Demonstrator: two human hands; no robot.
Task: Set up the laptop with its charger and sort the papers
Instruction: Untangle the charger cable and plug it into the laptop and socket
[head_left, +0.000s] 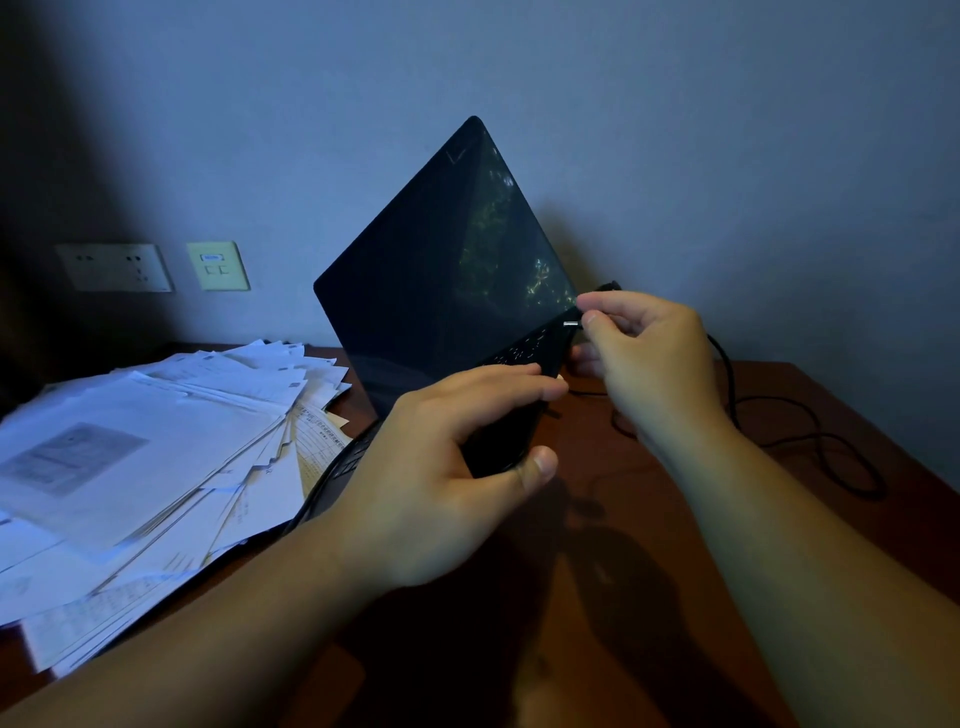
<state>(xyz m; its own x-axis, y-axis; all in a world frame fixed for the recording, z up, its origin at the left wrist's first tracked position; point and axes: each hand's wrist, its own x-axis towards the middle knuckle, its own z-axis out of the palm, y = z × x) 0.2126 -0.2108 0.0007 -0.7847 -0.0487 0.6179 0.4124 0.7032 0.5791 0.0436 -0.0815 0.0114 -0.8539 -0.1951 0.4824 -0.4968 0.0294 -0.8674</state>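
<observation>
Nearest the camera, the left hand (447, 457) gripped the right front corner of the laptop (441, 270), fingers curled over the keyboard and thumb pressing the edge from below, so that side of the base was tipped up off the counter (649, 597). Just beyond it, the right hand (639, 353) pinched the charger plug (571, 323) between thumb and forefinger, its small silver tip held right against the laptop's right side, not clearly seated yet.

The laptop was a thin, stiff, matte black slab with a glossy dark screen standing open; it looked light enough to tilt one-handed, but the hinge and screen seemed fragile, so the base was the safer place to hold. The plug was small, hard and probably slippery, best gripped by its moulded collar rather than the cable (810, 447), which trailed limp and loopy across the counter's right side.

Toward the left edge lay the papers (156, 447), a loose, fanned heap of thin white printed sheets, floppy and likely to slide, still unsorted. On the wall behind were a power socket (114, 267) and a pale switch plate (218, 266).
</observation>
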